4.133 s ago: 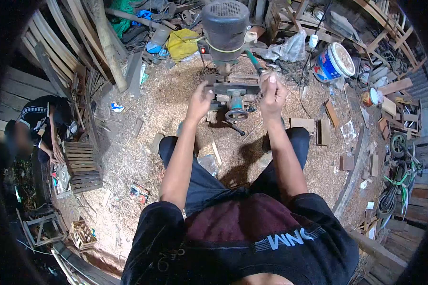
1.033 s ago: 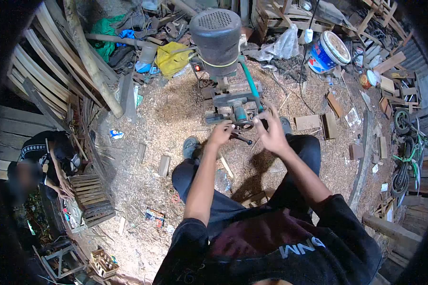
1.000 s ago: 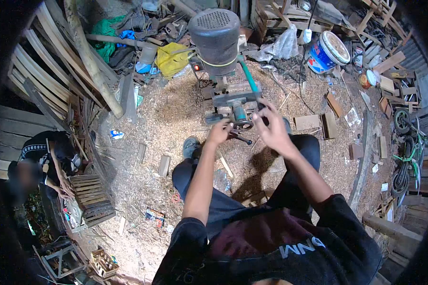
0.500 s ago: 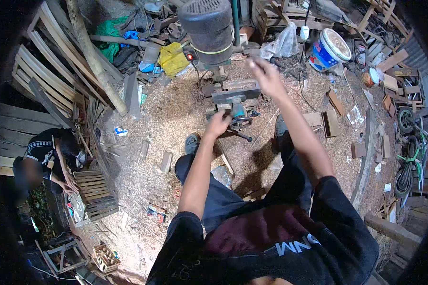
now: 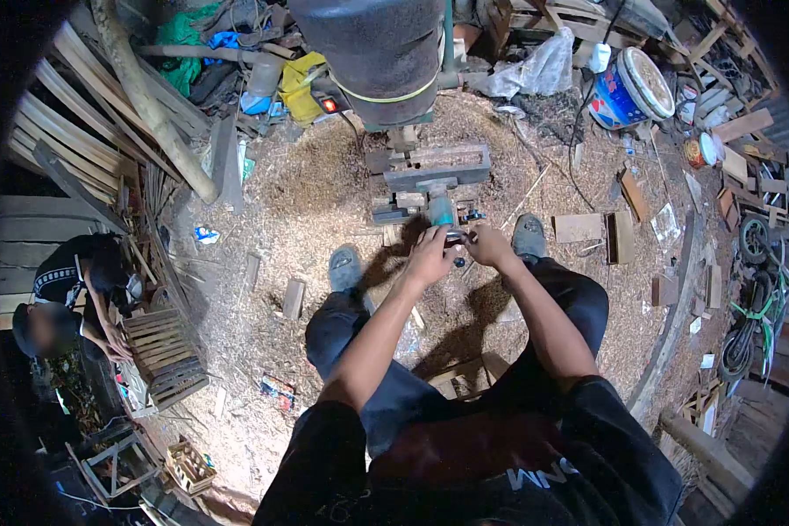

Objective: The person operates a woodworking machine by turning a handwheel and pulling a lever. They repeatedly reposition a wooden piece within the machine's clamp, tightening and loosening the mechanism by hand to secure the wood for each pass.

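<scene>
A drill-press-like machine with a large dark motor (image 5: 373, 57) stands in front of me. Below the motor sits a metal vise (image 5: 438, 178), with a teal section (image 5: 441, 210) leading to a handwheel (image 5: 455, 237) on my side. My left hand (image 5: 430, 256) is closed over the left part of the wheel, its fingers bent round the rim. At the wheel's right side is my right hand (image 5: 493, 246), fingers curled on it. Much of the wheel is hidden by both hands.
Wood shavings cover the floor (image 5: 289, 193). Wooden blocks (image 5: 621, 237) lie to the right, beyond them a paint bucket (image 5: 631, 88) and a small bike (image 5: 749, 289). At left a person (image 5: 74, 280) crouches by a slatted wooden crate (image 5: 162, 346). A cable hangs at right.
My right hand has come down from beside the motor to the handwheel. My left hand has shifted slightly right and down over the wheel. The view has moved closer to the motor.
</scene>
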Demonstrator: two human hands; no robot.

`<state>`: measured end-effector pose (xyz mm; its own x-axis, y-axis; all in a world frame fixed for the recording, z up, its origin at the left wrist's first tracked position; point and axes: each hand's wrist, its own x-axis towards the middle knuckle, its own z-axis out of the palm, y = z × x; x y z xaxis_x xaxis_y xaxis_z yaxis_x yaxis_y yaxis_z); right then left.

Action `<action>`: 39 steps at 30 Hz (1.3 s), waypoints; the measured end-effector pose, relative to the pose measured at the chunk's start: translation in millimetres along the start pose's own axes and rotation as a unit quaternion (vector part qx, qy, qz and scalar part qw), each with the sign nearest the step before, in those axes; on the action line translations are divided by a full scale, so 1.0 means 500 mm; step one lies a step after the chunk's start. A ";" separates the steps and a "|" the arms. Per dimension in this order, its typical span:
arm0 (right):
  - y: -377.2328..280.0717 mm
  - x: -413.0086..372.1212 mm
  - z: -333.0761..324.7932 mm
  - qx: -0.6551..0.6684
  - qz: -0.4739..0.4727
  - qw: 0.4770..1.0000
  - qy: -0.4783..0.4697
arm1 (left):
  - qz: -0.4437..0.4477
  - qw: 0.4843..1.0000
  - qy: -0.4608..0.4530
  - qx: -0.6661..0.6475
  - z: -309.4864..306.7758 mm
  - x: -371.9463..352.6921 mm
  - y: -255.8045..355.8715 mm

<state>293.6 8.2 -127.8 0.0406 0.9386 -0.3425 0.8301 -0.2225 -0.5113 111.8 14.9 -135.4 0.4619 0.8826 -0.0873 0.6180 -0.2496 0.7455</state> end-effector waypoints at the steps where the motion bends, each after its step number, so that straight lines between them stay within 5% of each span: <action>1: -0.007 0.008 0.004 0.026 0.005 1.000 -0.002 | -0.001 1.000 0.009 0.017 -0.002 -0.001 0.010; 6: 0.034 0.036 0.044 0.049 -0.042 0.998 -0.002 | -0.027 0.999 0.017 -0.023 -0.014 0.008 0.010; 12: 0.054 0.034 0.073 0.174 0.082 0.980 0.049 | -0.046 0.995 0.058 -0.066 0.000 0.006 -0.008; 14: 0.049 0.032 0.096 0.206 0.041 0.977 0.037 | -0.047 0.994 0.070 -0.074 0.011 0.002 -0.019; 17: 0.042 0.024 0.125 0.227 0.028 0.971 0.071 | -0.137 0.985 0.060 -0.081 0.020 -0.006 -0.035; 39: 0.019 0.026 0.155 0.249 0.056 0.965 0.067 | -0.041 0.983 0.038 -0.175 0.051 0.006 -0.110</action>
<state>258.8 -2.2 -198.0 0.2127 0.9197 -0.3300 0.4476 -0.3919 -0.8038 95.2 21.0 -193.7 0.3635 0.9242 -0.1171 0.3880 -0.0359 0.9209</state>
